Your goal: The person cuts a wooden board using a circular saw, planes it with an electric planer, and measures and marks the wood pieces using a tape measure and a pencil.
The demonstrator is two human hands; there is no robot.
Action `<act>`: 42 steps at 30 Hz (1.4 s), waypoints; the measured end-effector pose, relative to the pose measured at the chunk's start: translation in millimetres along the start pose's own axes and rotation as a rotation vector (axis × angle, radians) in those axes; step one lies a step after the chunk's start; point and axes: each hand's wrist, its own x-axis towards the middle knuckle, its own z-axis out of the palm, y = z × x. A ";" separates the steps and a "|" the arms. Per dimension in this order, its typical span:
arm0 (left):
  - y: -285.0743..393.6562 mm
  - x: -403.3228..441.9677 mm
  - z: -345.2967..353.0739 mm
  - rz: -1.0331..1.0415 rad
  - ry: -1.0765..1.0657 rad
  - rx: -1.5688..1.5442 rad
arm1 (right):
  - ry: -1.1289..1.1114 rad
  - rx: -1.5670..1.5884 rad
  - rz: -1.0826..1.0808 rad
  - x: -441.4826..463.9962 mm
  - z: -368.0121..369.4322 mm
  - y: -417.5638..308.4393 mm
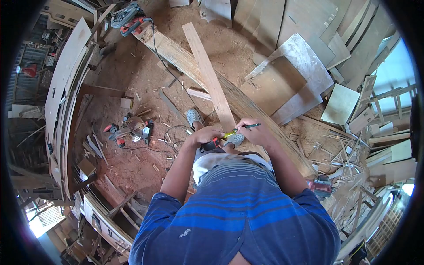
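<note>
My left hand (206, 134) is closed around a red and black tape measure (211, 144) in front of my waist. A short length of yellow tape blade (229, 133) reaches from it toward my right hand (257, 132). Pinched in my right fingers is a dark green pencil (252, 126), held nearly level. Just beyond both hands lies the near end of a pale wooden plank (211, 81), which rests across a long thick timber beam (256, 106). Whether the blade touches the plank cannot be made out.
A circular saw (130, 27) sits at the beam's far end, its cord trailing over the floor. More power tools (132, 130) stand on the left among wood scraps. Plywood sheets (304, 57) lean at the right. A red tool (321, 186) lies by my right elbow.
</note>
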 end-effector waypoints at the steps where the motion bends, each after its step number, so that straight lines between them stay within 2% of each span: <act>1: 1.5 -0.9 0.7 -0.004 0.010 0.009 | -0.015 0.007 -0.003 0.3 0.5 3.5; 10: -5.2 1.9 -2.3 0.014 -0.015 0.014 | -0.020 0.018 0.003 -0.8 0.7 4.1; 17: -16.5 9.5 -4.0 0.040 0.047 0.083 | -0.046 -0.006 -0.018 0.8 1.5 8.7; 22: 0.6 -1.4 3.4 -0.013 0.037 -0.011 | -0.030 0.033 0.012 -0.2 3.3 8.1; 28: -3.9 2.3 -1.1 -0.002 -0.006 0.013 | -0.004 0.044 0.003 -1.1 4.7 9.3; 31: -7.6 5.3 -4.1 0.033 0.008 0.120 | -0.040 0.012 -0.004 0.2 1.3 6.1; 37: 2.5 -1.9 1.4 -0.018 0.022 0.038 | -0.035 -0.013 0.004 1.2 1.3 5.6; 42: -0.6 3.6 0.0 0.031 0.016 0.069 | -0.007 -0.001 -0.001 1.3 2.0 4.6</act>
